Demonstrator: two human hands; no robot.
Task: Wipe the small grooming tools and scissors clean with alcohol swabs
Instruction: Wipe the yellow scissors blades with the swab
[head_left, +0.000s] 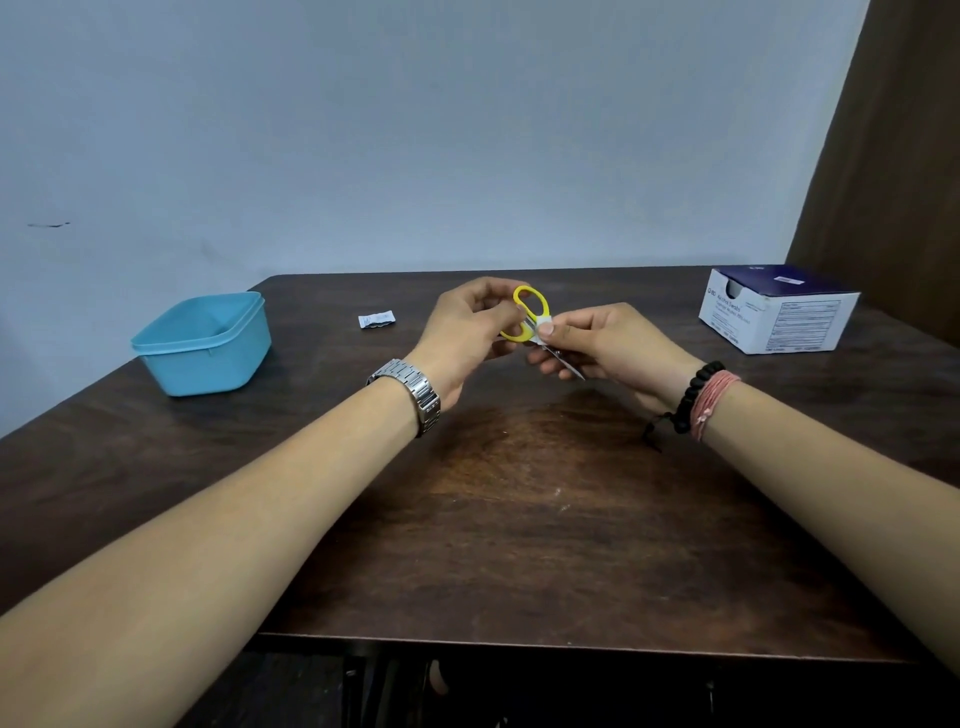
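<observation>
A blue tub (205, 345) (open-topped) sits on the dark wooden table (519, 493).

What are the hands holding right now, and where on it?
The left hand holds the scissors by the yellow handles; the right hand pinches a white swab against the blades.

Open dark tabletop (519, 493) stretches from the near edge to the two raised hands, crossed only by the person's forearms. At far left a blue plastic tub (205, 343) blocks the corner; a torn swab wrapper (376, 319) lies flat between the tub and the left hand (462, 332). The alcohol swab box (776, 309) stands at far right, with bare wood between it and the right hand (602, 343).
</observation>
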